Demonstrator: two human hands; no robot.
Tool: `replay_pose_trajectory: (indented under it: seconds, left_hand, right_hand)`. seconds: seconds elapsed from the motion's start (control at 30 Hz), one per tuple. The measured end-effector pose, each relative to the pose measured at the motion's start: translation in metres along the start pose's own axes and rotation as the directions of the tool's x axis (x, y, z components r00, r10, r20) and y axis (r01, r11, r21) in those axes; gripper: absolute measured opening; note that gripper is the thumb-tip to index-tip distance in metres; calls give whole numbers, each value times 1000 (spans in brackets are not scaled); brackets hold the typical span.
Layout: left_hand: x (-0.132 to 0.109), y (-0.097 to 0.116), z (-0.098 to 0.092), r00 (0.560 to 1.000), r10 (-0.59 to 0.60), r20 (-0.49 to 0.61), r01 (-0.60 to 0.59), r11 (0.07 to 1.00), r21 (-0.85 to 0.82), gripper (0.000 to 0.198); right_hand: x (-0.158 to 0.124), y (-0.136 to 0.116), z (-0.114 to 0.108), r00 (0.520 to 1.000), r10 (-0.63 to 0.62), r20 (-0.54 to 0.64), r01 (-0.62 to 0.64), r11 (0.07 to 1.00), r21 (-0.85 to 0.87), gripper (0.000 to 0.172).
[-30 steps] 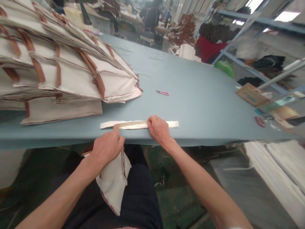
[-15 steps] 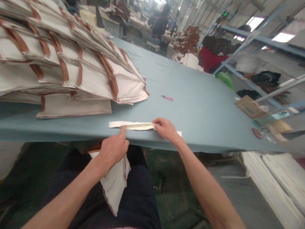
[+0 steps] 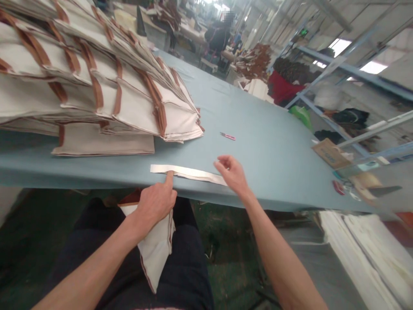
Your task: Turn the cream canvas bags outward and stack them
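Note:
A narrow white fabric strip [image 3: 193, 173] lies lengthwise near the front edge of the blue-grey covered table [image 3: 267, 163]. The index finger of my left hand [image 3: 157, 200] is stretched out and presses the strip down near its left part; the other fingers are curled. Over the strip's right end is my right hand [image 3: 232, 173], its fingers loosely bent and apart, with nothing visible between them. It hides that end. Below my left hand, a pale fabric piece with brown edging [image 3: 155, 258] hangs down over my lap.
A tall pile of pale fabric pieces with brown trim [image 3: 132, 99] covers the table's left side. Small pink-handled thread snips [image 3: 227, 136] lie beyond the strip. A cardboard box [image 3: 331, 153] and metal shelving [image 3: 342, 60] stand right. A person [image 3: 217, 36] sits far back.
My right hand has let go of the strip and moved slightly right. The strip now lies flatter and straighter. My left index finger stays on it. The view has shifted a little.

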State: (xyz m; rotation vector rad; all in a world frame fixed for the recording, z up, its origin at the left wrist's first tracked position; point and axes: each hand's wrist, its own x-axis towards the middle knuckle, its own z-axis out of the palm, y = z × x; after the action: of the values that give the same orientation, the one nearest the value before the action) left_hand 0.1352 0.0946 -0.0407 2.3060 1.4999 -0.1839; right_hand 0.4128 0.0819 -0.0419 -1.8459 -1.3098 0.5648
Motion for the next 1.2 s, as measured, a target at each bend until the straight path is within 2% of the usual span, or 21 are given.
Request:
replay_pose_trajectory:
  seconds: [0.07,0.2,0.33,0.43,0.57,0.7,0.8,0.9,1.0,1.1,1.2]
  left_hand:
    - [0,-1,0,1000,-6,11,6,1000,11,65]
    - [-2,-2,1,1000,-20,15,20,999,26,63]
    - [-4,-4,3,999,-39,-1,39,999,17,56]
    - [-3,-5,5,999,-53,-9,53,999,-1,47]
    - [-2,-6,7,998,-59,-11,59,998,-25,46]
    - [-1,-7,8,998,-60,-6,59,997,-42,50]
    - [-2,-7,8,999,-52,5,52,997,-51,61]
    - [-3,-7,8,999,-40,19,41,997,-60,72]
    - [-2,-8,9,999,-35,25,36,997,-65,76]
    - [-1,-10,10,999,-27,21,28,997,-68,78]
    - [0,-12,12,1000,-18,-5,18,997,-78,79]
  right_hand:
    - [-10,-17,26,985,-109,132,122,988,-99,36]
    - [-15,-47,73,915,-224,336,313,919,-239,32]
    - [-12,-63,96,867,-252,429,411,849,-332,25]
    - [-11,-67,100,860,-248,447,430,824,-370,24]
    - [-11,-67,102,879,-224,421,398,832,-387,19]
    - [-10,-65,110,913,-210,350,338,870,-359,11]
    - [-8,-58,116,952,-192,241,259,920,-294,11]
    - [0,-42,109,990,-126,56,134,975,-175,15]
    - [14,-20,82,988,-12,-157,15,1000,13,29]
    - [28,4,40,938,147,-315,-75,970,230,41]
    - [37,28,-5,854,315,-415,-134,903,409,35]
